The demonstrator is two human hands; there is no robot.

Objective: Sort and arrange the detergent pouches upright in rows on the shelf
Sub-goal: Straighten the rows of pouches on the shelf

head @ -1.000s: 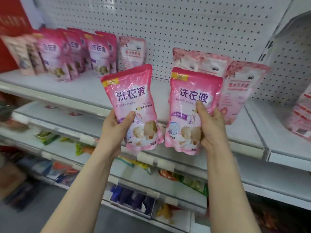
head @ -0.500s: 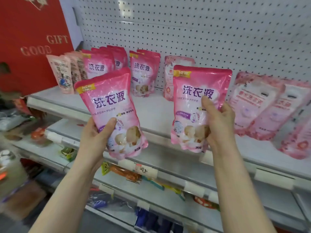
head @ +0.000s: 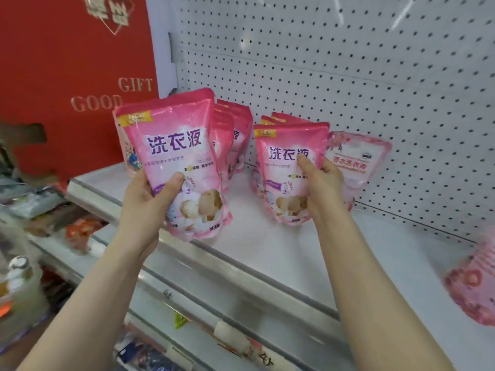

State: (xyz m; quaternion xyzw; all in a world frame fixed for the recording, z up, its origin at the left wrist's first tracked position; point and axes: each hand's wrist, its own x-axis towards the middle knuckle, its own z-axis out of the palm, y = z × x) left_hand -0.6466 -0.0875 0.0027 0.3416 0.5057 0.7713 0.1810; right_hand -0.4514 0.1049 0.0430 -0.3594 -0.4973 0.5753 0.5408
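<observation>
Best set down upright onto the shelf before the far rows: left hand and right hand, each grip closed round a pink pouch, left pouch and right pouch.

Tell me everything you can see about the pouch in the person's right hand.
The right pouch is glossy pink plastic, with a darker sealed top edge, a yellow "NEW" tag, big purple Chinese letters and pale round shapes printed near the bottom. It stands upright, its base on or just above the white shelf, in front of matching pouches. The right hand grips its right edge, thumb across the front. A paler pouch leans behind it.
</observation>
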